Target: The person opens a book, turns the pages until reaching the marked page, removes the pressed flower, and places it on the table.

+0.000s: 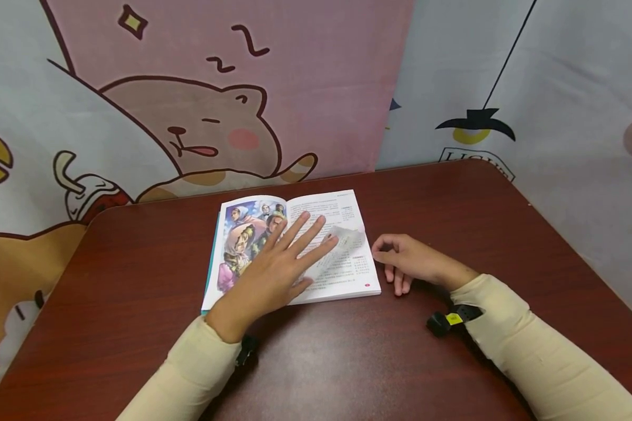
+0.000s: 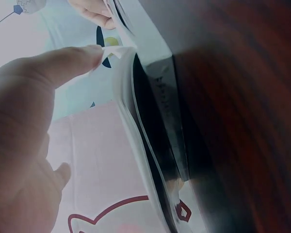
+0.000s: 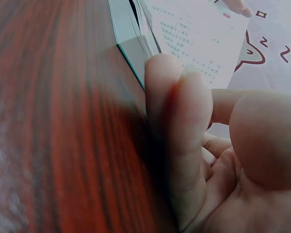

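Observation:
An open book [image 1: 347, 204] lies on the table, with a colour illustration [image 1: 242, 234] on its left page and printed text on its right. My left hand [image 1: 274, 263] is over the middle of the book, fingers straight and spread. A blurred, lifted page [image 1: 342, 242] shows beside its fingers. In the left wrist view the thumb [image 2: 82, 58] appears to touch a raised page edge [image 2: 123, 77]. Just off the book's right edge is my right hand [image 1: 413, 260], fingers loosely bent. The right wrist view shows its fingertips [image 3: 162, 73] near the book's corner; nothing is plainly held there.
The dark reddish-brown table [image 1: 347, 362] extends around the book on all sides. Behind it hangs a cloth backdrop [image 1: 337, 88] with cartoon drawings. Black straps with small devices [image 1: 442, 323] sit at both wrists, over cream sleeves.

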Demonstrator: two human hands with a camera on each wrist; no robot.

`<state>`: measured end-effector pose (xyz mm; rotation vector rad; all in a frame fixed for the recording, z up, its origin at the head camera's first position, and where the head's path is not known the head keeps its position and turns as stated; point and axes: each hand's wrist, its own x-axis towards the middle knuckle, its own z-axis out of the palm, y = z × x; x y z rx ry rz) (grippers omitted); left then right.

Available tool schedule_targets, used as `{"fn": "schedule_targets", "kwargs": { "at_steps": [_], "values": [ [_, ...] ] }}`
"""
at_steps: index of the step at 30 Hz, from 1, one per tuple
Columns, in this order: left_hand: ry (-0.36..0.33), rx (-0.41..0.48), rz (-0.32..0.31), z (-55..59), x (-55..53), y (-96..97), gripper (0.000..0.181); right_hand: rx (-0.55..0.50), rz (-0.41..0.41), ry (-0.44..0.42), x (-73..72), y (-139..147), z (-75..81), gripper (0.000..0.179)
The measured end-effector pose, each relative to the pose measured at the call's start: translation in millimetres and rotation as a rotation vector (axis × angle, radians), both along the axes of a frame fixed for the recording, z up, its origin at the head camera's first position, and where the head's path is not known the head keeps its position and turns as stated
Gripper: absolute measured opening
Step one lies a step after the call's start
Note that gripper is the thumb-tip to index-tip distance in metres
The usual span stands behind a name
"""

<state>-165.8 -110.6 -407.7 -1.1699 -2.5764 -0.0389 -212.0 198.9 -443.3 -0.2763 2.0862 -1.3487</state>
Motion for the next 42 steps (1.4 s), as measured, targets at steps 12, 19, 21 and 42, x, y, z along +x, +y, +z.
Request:
{"fn": "schedule_targets", "kwargs": {
  "at_steps": [12, 19, 21, 42],
  "values": [
    [0.005, -0.019, -0.012, 0.2, -0.6, -0.9, 0.053, -0.001, -0.006, -0.006, 0.0, -0.5, 1.3, 0.026],
    [0.044, -0.003, -0.035, -1.8, -2.2, -2.0, 0.038, -0.008, -0.004, -0.007, -0.5, -0.1, -0.2, 0.027],
    [0.047, -0.003, -0.044, -2.1, -2.6, -2.2, 0.036, -0.012, 0.002, -0.007, -0.7, 0.2, -0.9, 0.029],
    [-0.022, 0.000, -0.069, -3.5, -2.4, -3.7, 0.036, -0.003, -0.010, -0.008, -1.1, -0.4, -0.2, 0.026]
  ]
}}
